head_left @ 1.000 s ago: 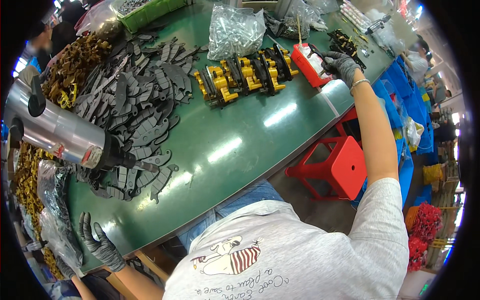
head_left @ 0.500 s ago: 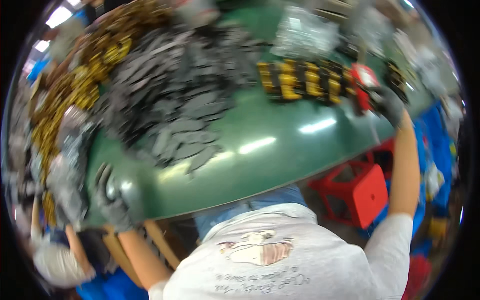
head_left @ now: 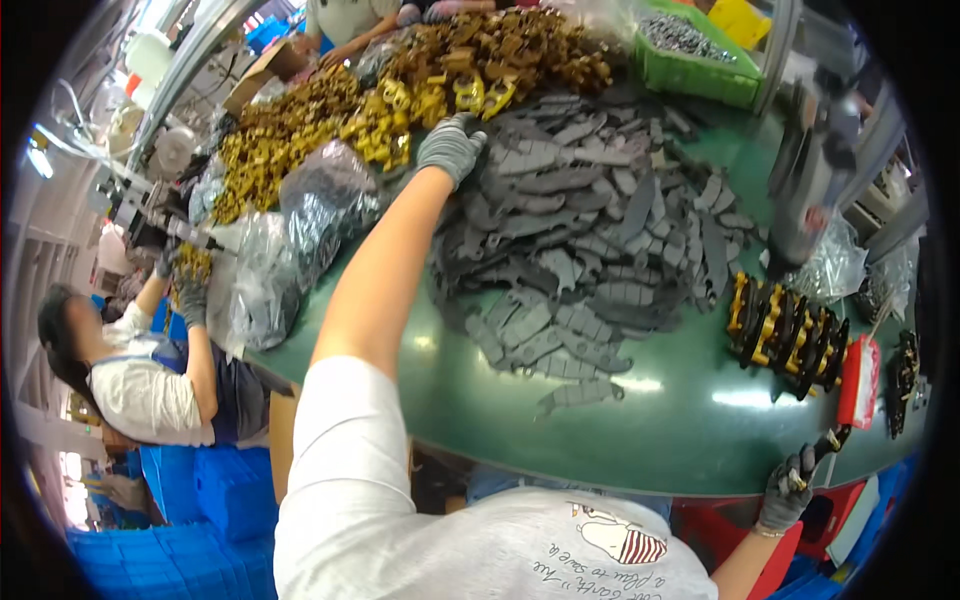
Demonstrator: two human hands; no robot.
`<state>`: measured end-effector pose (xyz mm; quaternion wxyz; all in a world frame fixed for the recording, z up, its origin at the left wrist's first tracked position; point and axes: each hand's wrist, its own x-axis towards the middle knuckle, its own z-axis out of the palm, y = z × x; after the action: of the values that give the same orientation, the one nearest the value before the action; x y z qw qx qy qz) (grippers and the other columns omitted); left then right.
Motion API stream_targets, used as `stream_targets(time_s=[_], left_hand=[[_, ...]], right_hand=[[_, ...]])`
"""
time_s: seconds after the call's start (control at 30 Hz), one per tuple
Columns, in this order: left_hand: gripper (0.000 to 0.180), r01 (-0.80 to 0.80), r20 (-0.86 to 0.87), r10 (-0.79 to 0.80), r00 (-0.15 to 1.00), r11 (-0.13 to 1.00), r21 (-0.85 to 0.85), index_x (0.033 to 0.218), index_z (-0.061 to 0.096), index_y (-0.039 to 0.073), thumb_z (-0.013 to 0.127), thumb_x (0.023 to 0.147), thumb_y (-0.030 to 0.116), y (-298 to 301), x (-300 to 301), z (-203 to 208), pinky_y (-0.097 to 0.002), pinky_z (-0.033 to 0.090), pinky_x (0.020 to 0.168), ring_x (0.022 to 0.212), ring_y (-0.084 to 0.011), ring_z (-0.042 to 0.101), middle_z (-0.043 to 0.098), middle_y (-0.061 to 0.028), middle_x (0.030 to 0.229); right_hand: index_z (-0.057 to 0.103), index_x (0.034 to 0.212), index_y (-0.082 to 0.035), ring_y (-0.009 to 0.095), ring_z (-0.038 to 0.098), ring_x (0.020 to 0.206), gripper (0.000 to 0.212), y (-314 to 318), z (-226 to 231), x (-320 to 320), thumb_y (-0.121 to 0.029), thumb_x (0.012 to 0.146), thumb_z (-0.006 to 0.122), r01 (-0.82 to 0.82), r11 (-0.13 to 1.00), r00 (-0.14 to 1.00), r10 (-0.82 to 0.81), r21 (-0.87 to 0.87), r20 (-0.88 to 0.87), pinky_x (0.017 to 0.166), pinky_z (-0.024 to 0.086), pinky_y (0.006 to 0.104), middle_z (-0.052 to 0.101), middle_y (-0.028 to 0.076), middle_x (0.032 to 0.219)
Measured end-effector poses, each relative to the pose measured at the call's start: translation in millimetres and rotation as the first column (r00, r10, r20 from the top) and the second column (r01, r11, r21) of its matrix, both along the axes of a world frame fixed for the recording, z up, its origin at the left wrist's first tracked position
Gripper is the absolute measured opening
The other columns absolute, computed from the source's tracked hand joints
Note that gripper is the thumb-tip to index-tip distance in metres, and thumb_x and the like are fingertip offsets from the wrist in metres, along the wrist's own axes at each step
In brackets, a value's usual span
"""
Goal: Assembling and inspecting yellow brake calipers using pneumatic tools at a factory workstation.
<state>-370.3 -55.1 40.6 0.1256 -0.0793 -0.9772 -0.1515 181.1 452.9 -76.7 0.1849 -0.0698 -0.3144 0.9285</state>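
Note:
My left hand, in a grey glove, reaches far across the table to the edge of a heap of yellow metal parts. Its fingertips are turned away, so their grip is hidden. Just right of it spreads a big pile of flat dark grey pieces. At the near right table edge, my right hand, also gloved, is closed on a small black and yellow part. Beyond that hand lie a red and white tool-like object and a row of black and yellow assemblies.
Clear plastic bags sit at the table's left edge, where another person works. A green bin of small metal pieces stands at the back. A dark machine rises at the right. Blue crates are at lower left.
My left hand has gone from the near left table edge up to the yellow heap. My right hand has moved from beside the red object to the near table edge. The view has swung left.

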Motion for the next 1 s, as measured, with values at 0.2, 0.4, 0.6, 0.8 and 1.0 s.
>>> stream_targets(time_s=[0.2, 0.4, 0.6, 0.8, 1.0], left_hand=[[0.066, -0.365, 0.421, 0.372, 0.827, 0.925, -0.101, 0.125, 0.046, 0.002, 0.056, 0.081, 0.051, 48.1, -88.7, 14.3, -0.0423, 0.043, 0.088, 0.107, -0.0309, 0.054, 0.055, -0.016, 0.119], [0.061, -0.394, 0.262, 0.393, 0.881, 0.918, -0.048, 0.117, 0.054, 0.006, 0.063, 0.076, 0.051, 30.4, -100.0, -1.3, -0.0427, 0.047, 0.079, 0.096, -0.0288, 0.059, 0.061, -0.0141, 0.11], [0.047, -0.075, -0.027, 0.079, 0.997, 0.988, 0.132, 0.109, 0.054, 0.002, 0.061, 0.081, 0.04, -42.7, -93.2, 14.8, -0.0389, 0.046, 0.075, 0.083, -0.0309, 0.059, 0.063, -0.0161, 0.095], [0.04, 0.161, 0.072, -0.303, 0.95, 0.678, 0.717, 0.111, 0.053, 0.003, 0.064, 0.082, 0.027, -43.1, 109.1, 109.7, -0.0253, 0.047, 0.061, 0.075, -0.0127, 0.056, 0.057, -0.0053, 0.089], [0.037, 0.576, 0.14, -0.625, 0.768, 0.769, 0.277, 0.105, 0.057, 0.0, 0.067, 0.08, 0.025, -48.4, 291.9, 87.9, -0.0302, 0.046, 0.077, 0.087, -0.0186, 0.057, 0.058, -0.011, 0.095]], right_hand=[[0.028, 0.134, -0.009, 0.01, 0.043, 0.066, 0.072, -45.4, 32.9, -11.3, -0.009, 0.074, 0.07, 0.14, 0.99, 0.988, -0.14, -0.017, -0.065, 0.047, 0.037, 0.0194, 0.042, 0.003, 0.092], [0.026, 0.134, -0.011, 0.012, 0.043, 0.066, 0.071, -51.3, 29.7, -4.7, -0.007, 0.076, 0.067, 0.201, 0.979, 0.978, -0.203, -0.029, -0.058, 0.051, 0.039, 0.0205, 0.041, 0.003, 0.092], [0.025, 0.134, -0.008, 0.012, 0.044, 0.068, 0.066, -55.9, 47.0, -21.2, -0.009, 0.08, 0.063, 0.091, 0.994, 0.987, -0.098, -0.062, -0.129, 0.055, 0.041, 0.0231, 0.04, 0.003, 0.087], [0.03, 0.134, -0.004, 0.012, 0.046, 0.074, 0.055, -50.3, 34.3, -17.7, -0.015, 0.086, 0.057, 0.146, 0.989, 0.989, -0.146, -0.01, 0.006, 0.053, 0.039, 0.0214, 0.053, 0.007, 0.105], [0.043, 0.129, -0.004, 0.011, 0.055, 0.073, 0.051, -99.4, 82.1, -55.5, -0.016, 0.081, 0.057, 0.047, 0.949, 0.94, -0.148, 0.313, 0.309, 0.054, 0.045, 0.0189, 0.054, 0.005, 0.098]])
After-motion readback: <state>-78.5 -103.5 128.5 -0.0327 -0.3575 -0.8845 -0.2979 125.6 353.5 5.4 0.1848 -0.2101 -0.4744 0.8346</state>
